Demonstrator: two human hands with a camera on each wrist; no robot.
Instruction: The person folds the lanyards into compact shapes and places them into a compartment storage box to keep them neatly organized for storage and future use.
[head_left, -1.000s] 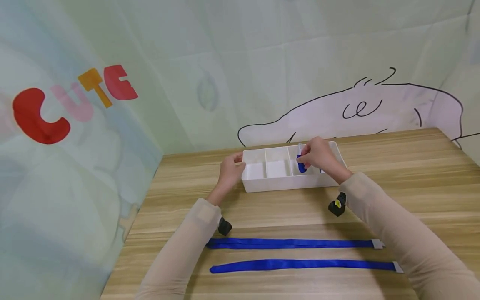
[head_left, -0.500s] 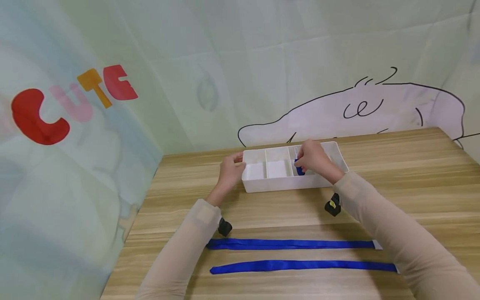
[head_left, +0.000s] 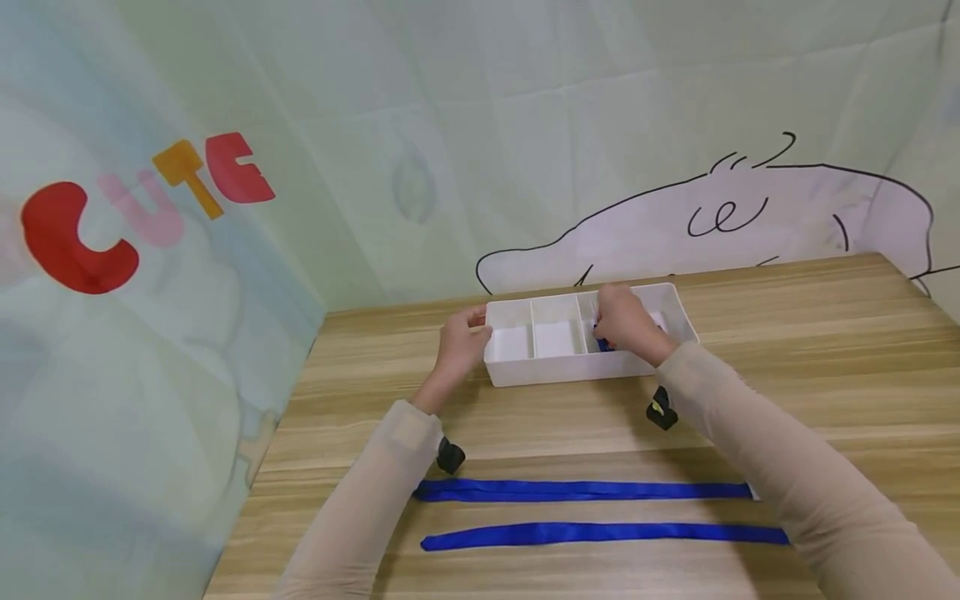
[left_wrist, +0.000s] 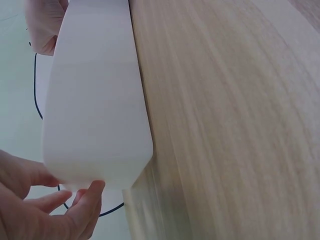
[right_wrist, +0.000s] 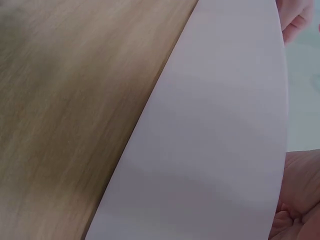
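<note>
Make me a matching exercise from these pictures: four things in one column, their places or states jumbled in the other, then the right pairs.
Things
1. left hand
2. right hand
3. white box
4. two blue straps

Places or states
A. stretched out roughly parallel on the table, nearer the head camera than the box
B. reaching down into the box, among its compartments
C. at the outside of the box's left end
D. split by dividers, standing near the table's far edge

Right pairs
1-C
2-B
3-D
4-A
</note>
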